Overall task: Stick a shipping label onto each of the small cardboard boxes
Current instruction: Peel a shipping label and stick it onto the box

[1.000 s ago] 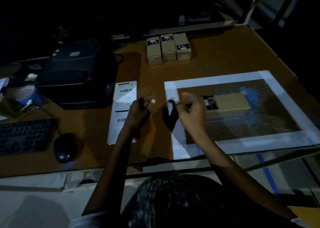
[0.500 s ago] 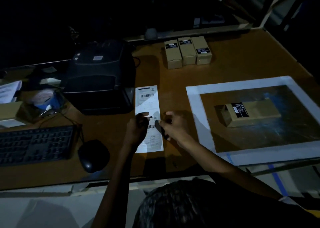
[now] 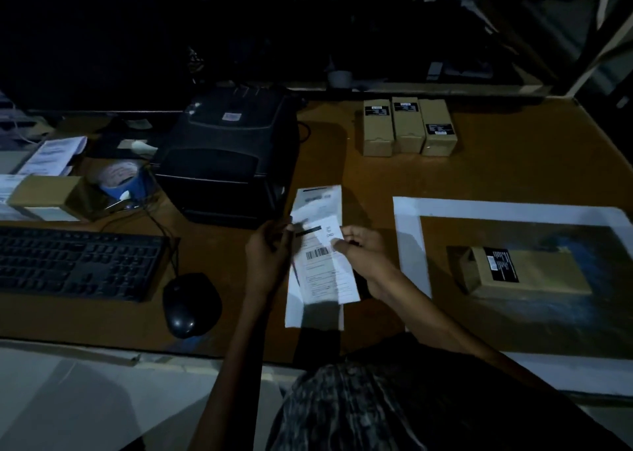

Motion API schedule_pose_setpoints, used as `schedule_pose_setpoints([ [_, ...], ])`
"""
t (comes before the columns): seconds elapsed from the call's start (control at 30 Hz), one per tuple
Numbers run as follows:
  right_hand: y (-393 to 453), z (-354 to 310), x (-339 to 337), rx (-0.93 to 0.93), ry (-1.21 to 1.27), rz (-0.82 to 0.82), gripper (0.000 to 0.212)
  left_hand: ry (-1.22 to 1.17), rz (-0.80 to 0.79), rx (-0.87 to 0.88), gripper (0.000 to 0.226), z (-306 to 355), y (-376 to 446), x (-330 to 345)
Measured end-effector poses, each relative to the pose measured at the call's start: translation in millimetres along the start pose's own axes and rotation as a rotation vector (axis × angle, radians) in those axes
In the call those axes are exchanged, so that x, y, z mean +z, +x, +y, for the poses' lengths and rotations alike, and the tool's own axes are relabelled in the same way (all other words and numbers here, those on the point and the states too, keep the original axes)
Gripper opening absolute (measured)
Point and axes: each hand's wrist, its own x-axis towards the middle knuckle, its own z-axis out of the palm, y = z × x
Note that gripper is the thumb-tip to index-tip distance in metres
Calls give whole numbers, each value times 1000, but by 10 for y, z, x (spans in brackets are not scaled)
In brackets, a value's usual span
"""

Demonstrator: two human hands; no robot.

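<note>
A white shipping label [image 3: 322,262] with a barcode is lifted off the label strip [image 3: 317,203] that lies on the brown desk in front of the printer. My left hand [image 3: 270,248] pinches the label's upper left edge. My right hand [image 3: 363,248] pinches its upper right edge, which curls over. One small cardboard box [image 3: 524,272] with a black sticker lies on its side inside the white-taped rectangle [image 3: 407,231] at the right. Three more small boxes [image 3: 409,126] stand side by side at the back of the desk.
A black label printer [image 3: 226,155] sits behind the strip. A keyboard [image 3: 75,262] and a mouse [image 3: 190,305] lie at the left. A blue tape roll [image 3: 120,179], another box [image 3: 44,195] and papers crowd the far left. The desk edge runs along the front.
Both hands moved from beside the box in the taped rectangle to the label strip and have lifted one label off it. The camera view shifted left.
</note>
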Motion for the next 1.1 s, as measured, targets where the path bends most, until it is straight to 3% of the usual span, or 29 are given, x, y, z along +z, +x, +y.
schedule_pose_setpoints([
  [0.13,-91,-31,-282,-10,119,-37,9,20,28,-22,28,117,105,-23],
  [0.33,-142,-15,-475,-46,160,-43,11,-295,-121,-148,13,400,-2,86],
  [0.57,-131,44,-575,-53,59,-46,15,-374,-167,-240,30,471,-15,112],
  [0.63,-121,54,-576,-95,0,-16,32,-363,-169,-251,31,472,-22,131],
  [0.73,-96,87,-565,-265,-279,143,76,-353,-158,-291,29,480,-41,173],
  [0.8,-110,50,-560,-459,-508,271,85,-342,-159,-319,24,477,-54,197],
  [0.87,-113,-9,-553,-693,-627,286,74,-344,-168,-349,19,483,-68,216],
  [0.93,-90,-23,-526,-839,-595,174,59,-345,-191,-355,18,498,-84,229],
  [1.1,-90,51,-473,-900,-584,8,35,-342,-227,-392,22,513,-121,220],
])
